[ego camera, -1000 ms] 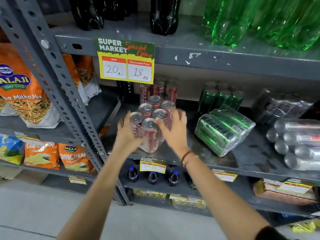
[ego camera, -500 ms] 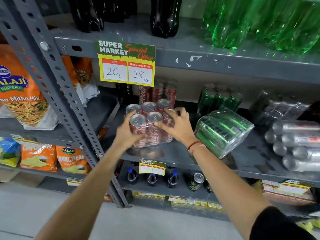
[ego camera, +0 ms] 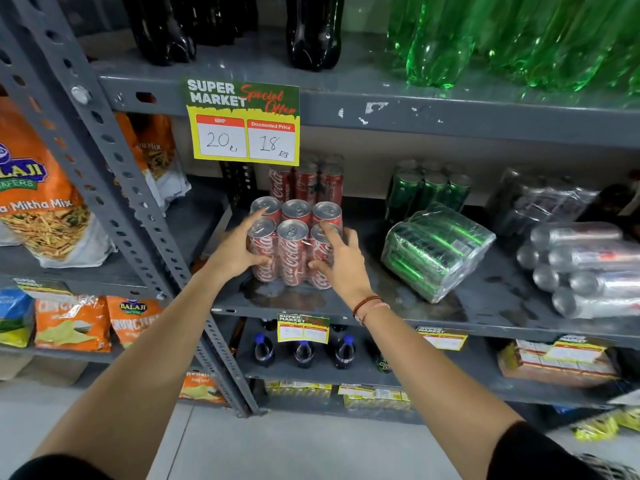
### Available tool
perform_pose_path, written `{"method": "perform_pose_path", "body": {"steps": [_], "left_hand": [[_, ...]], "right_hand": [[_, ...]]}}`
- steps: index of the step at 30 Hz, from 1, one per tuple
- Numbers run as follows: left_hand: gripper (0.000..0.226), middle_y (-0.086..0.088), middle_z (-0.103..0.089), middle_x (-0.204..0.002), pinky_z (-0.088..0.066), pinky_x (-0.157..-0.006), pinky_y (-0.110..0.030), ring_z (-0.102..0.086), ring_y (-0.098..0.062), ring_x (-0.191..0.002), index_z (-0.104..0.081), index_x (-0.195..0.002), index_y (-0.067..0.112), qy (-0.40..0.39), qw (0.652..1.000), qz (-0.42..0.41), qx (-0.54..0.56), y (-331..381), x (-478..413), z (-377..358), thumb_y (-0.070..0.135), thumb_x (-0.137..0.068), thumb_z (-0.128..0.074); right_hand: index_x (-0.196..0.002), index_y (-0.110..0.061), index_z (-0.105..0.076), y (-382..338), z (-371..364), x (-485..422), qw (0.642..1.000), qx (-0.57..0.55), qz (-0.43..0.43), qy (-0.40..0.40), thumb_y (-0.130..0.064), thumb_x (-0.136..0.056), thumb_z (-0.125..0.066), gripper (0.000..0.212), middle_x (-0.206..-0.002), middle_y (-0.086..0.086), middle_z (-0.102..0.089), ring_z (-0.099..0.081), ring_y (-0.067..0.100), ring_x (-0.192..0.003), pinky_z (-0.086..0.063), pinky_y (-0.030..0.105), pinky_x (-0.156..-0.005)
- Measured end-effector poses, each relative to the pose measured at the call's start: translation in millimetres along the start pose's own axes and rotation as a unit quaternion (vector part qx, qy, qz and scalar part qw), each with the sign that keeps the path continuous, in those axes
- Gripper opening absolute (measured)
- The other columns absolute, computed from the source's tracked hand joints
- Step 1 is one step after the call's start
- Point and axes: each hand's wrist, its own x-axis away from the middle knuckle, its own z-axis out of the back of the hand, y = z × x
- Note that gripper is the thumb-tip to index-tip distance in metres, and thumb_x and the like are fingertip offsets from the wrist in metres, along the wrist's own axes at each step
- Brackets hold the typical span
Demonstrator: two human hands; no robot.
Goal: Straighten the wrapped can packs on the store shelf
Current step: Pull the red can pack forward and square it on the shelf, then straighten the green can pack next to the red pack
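- Red pack [ego camera: 296, 242]: six wrapped cans, standing upright on the shelf [ego camera: 485, 292] near its front-left corner, just right of the slotted post [ego camera: 138, 216]. The front row of cans sits a little back from the front edge, and a bare strip of shelf shows between them.
- Left hand [ego camera: 239, 249]: pressed flat against the left side of the red pack, thumb on the front lower face, fingers reaching up to the can tops. Grasping the pack.
- Right hand [ego camera: 341, 259]: pressed against the right side of the red pack, index finger laid over the top of the front-right can, thumb on the front face. Grasping the pack, so the pack is clamped between both palms.
- Behind the red pack: loose red cans [ego camera: 306, 183] stand upright near the rear edge, with a narrow gap to the pack.
- Green pack [ego camera: 436, 249]: lies on its side, skewed to the front edge, right of the red pack. An open lane of bare shelf separates the two packs.
- Green cans [ego camera: 427, 192]: upright at the rear, just behind the green pack.
- Silver pack [ego camera: 588, 268]: lies on its side at the right end, can ends facing left, close to the front edge.
- Price card [ego camera: 244, 123]: hangs from the upper shelf edge, above the red cans.
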Motion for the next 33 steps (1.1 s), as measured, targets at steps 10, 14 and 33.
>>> {"method": "perform_pose_path", "body": {"steps": [10, 14, 33], "left_hand": [[0.068, -0.01, -0.043, -0.139, -0.036, -0.107, -0.04, -0.047, -0.022, -0.12, -0.036, -0.139, 0.017, 0.176, 0.979, -0.086, 0.053, 82, 81, -110, 0.026, -0.081, -0.069], [0.085, -0.003, -0.028, -0.152, -0.035, -0.108, -0.045, -0.041, -0.032, -0.131, -0.01, -0.148, 0.032, -0.06, 0.989, -0.019, 0.13, 117, 50, -166, 0.058, -0.081, -0.055], [0.13, -0.022, -0.004, -0.153, -0.035, -0.106, -0.039, -0.028, -0.036, -0.136, 0.003, -0.144, 0.046, -0.015, 0.961, 0.181, 0.207, 179, -33, -252, 0.047, -0.05, -0.087]], "right_hand": [[-0.143, -0.022, -0.035, 70, 110, 0, 0.994, -0.044, -0.039, 0.093, -0.049, -0.075, -0.072, 0.081, -0.135, 0.017, -0.04, -0.039, 0.033, -0.13, -0.031, 0.037, -0.11], [-0.146, -0.028, -0.026, 121, 165, -13, 0.987, 0.051, -0.145, 0.05, -0.062, -0.073, -0.066, 0.09, -0.149, 0.022, -0.025, -0.02, 0.039, -0.14, -0.025, 0.049, -0.114], [-0.148, -0.033, -0.02, 175, 211, -68, 0.96, 0.051, -0.134, -0.239, -0.066, -0.068, -0.068, 0.099, -0.148, 0.001, -0.042, -0.043, 0.025, -0.133, -0.032, 0.034, -0.112]]}}
